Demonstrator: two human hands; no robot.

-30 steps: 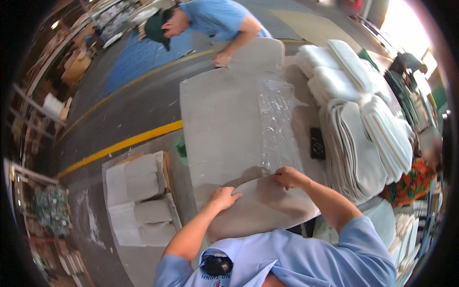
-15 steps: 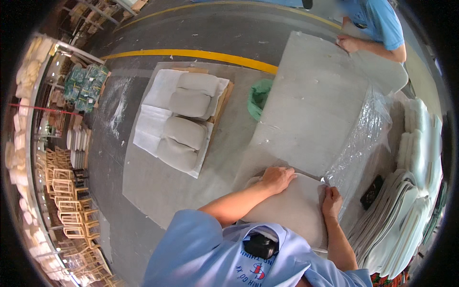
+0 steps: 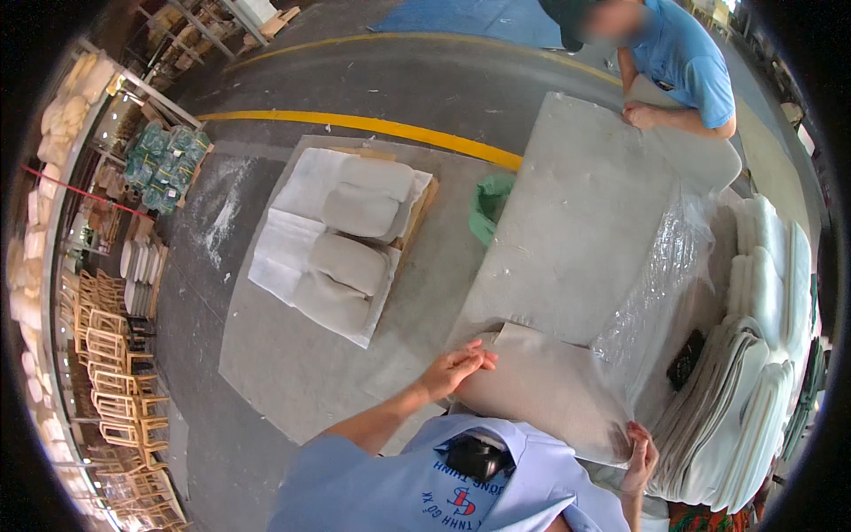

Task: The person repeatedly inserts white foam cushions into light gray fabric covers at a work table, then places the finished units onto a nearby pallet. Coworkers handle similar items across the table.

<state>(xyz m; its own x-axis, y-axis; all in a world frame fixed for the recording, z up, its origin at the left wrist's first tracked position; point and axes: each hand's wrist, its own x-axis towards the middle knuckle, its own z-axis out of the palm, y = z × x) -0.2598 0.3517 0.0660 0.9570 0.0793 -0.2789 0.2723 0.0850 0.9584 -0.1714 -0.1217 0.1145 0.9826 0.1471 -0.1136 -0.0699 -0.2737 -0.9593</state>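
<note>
A grey-beige cushion (image 3: 550, 390), flat and covered in fabric, lies close in front of me on the near end of a large table (image 3: 567, 222). Its far left edge shows a raised, pointed fold. My left hand (image 3: 456, 368) is at the cushion's left edge, fingers stretched out and pointing right over its rim. At the near right corner, my right hand (image 3: 640, 454) has its fingers bent around the edge. The cushion's near side is partly hidden by my shirt.
Clear plastic film (image 3: 660, 266) lies along the table's right side. Stacked pads (image 3: 718, 408) and white cushions (image 3: 762, 257) stand right. Grey cushions (image 3: 350, 266) rest on a pallet at left. A green-lined bin (image 3: 486, 208) adjoins the table. A co-worker (image 3: 683, 71) leans over the far end.
My left hand has moved left, off the cushion's far edge to its left side. My right hand has slid toward me down the right edge. The cushion's far edge now looks folded.
</note>
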